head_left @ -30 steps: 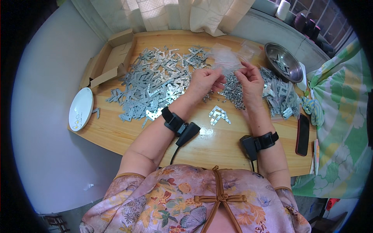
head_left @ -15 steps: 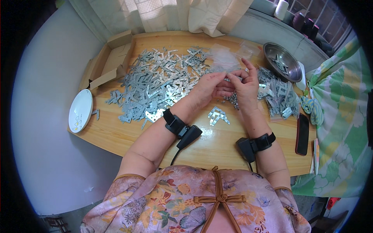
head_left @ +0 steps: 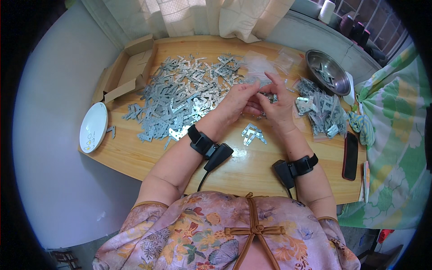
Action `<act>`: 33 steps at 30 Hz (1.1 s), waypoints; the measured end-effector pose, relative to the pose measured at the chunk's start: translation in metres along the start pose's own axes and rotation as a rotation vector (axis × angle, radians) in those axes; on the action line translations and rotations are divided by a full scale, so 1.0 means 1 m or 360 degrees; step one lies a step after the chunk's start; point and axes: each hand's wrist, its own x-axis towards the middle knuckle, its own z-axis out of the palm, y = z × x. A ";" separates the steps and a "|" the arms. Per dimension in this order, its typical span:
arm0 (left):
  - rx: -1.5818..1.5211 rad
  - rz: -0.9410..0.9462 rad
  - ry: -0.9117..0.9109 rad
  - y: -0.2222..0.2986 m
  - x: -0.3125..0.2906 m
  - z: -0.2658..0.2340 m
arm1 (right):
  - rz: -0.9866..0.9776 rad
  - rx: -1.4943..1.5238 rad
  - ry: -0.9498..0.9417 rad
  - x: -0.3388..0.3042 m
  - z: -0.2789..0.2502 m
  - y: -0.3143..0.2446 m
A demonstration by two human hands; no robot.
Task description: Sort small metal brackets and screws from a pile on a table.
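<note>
I see an open cardboard box point(head_left: 124, 88) and a white plate point(head_left: 93, 125) at the surface's point(head_left: 227, 173) left. On the right, I make out a smartphone point(head_left: 350, 155) near a striped cloth point(head_left: 362, 128). Beyond, I see cream curtains point(head_left: 180, 18), thread spools point(head_left: 326, 11) by the window bars, and green leaf-patterned fabric point(head_left: 389, 173).

The setting appears to be a home room serving as a work area. Indicators: pale curtains point(head_left: 180, 20), window bars point(head_left: 381, 28), thread spools point(head_left: 326, 11), a floral green cloth point(head_left: 391, 180), and loose metal brackets point(head_left: 168, 105) covering a wooden table point(head_left: 234, 173).
</note>
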 end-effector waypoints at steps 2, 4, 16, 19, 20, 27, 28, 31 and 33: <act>-0.0031 0.0038 -0.0010 -0.005 0.003 -0.004 | -0.0002 0.0068 -0.0038 0.000 0.001 0.002; -0.0067 0.0019 0.0002 -0.006 0.004 -0.006 | 0.0007 0.0045 -0.0046 0.000 0.001 0.000; -0.0485 -0.0167 -0.0185 -0.004 0.001 -0.006 | -0.0002 0.0039 -0.0020 0.000 -0.001 -0.003; -0.0570 -0.0199 -0.0275 -0.005 0.002 -0.009 | 0.0005 0.0042 -0.0011 0.000 -0.001 -0.004; -0.0600 -0.0210 -0.0315 -0.005 0.002 -0.010 | 0.0005 0.0036 -0.0008 0.000 -0.001 -0.005; -0.0894 -0.0295 -0.0335 -0.002 -0.001 -0.003 | 0.0053 -0.0001 0.0021 0.000 0.000 -0.010; -0.0926 -0.0289 -0.0363 -0.003 -0.001 -0.004 | 0.0187 0.0152 0.0035 0.000 0.001 -0.013; -0.0965 -0.0271 -0.0419 -0.005 0.000 -0.007 | 0.0323 0.0284 0.0046 -0.001 0.001 -0.013; -0.0973 -0.0257 -0.0443 -0.007 0.001 -0.008 | 0.0325 0.0267 0.0039 -0.001 0.001 -0.014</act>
